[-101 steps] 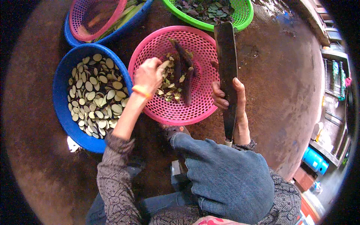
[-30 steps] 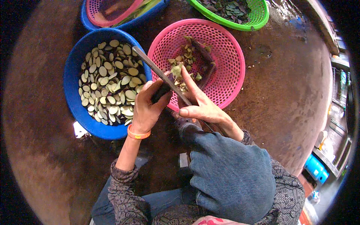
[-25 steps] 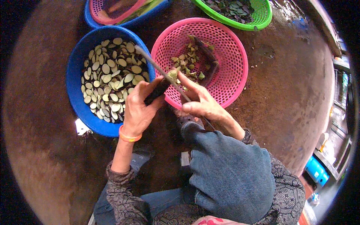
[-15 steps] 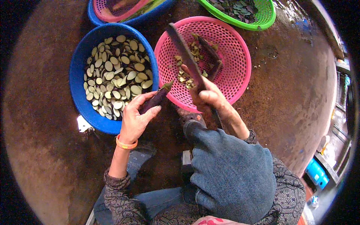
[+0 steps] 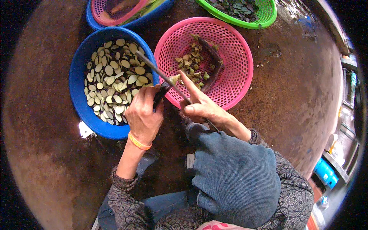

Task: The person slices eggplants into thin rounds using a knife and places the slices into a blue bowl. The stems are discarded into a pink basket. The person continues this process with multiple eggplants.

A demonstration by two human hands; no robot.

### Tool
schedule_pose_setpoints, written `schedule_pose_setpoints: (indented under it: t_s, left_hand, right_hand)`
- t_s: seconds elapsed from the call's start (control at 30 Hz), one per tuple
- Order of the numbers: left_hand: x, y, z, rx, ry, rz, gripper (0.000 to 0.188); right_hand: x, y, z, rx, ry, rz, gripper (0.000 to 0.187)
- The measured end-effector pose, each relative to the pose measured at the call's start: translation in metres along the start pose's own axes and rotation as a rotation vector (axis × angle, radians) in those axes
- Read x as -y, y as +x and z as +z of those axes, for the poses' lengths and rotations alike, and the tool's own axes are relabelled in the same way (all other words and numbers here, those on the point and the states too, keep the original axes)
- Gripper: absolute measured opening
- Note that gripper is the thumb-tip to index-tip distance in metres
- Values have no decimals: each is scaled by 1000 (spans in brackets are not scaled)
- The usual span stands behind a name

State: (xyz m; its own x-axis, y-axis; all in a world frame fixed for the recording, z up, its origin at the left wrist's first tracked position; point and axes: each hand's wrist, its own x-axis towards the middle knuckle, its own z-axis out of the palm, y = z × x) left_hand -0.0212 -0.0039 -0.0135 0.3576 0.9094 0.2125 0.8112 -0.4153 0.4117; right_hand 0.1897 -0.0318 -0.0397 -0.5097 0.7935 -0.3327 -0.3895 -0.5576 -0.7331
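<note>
My left hand (image 5: 145, 109), with an orange wristband, is closed around a dark purple eggplant (image 5: 162, 91) near the rim of the blue basin. In my right hand (image 5: 203, 107) is a long dark knife (image 5: 155, 68), its blade crossing the eggplant at the pale green stem end. My right index finger stretches out beside that stem end. The blue basin (image 5: 76, 86) on the left holds many pale oval eggplant slices (image 5: 109, 71). In the pink perforated basket (image 5: 239, 63) lie whole eggplants (image 5: 213, 73) and cut-off stem ends (image 5: 189, 61).
Farther back stand a green basket (image 5: 268, 15) of dark leaves and a blue tub (image 5: 92, 19) with a pink basket inside. My denim-covered knee (image 5: 235, 172) rises close below my right forearm. A blue cylinder (image 5: 326, 173) stands at the right edge of the brown floor (image 5: 291, 103).
My left hand has turned over, palm now downward, with the eggplant. The knife has swung down and left, from above the pink basket onto the eggplant's stem end.
</note>
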Motion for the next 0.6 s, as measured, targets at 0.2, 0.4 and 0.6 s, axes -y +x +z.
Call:
schedule_pose_setpoints:
  t_s: [0.2,0.4,0.6]
  left_hand:
    - [0,-1,-2,2,-35,44,35]
    - [-9,-9,-22,-40,-130,66,36]
    - [-16,-2,-4,147,-839,-438,51]
  right_hand:
    - [3,-2,-2,-14,-5,-9,112]
    - [10,-7,-15,-129,112,150,86]
    - [10,-9,-15,-93,80,-14,93]
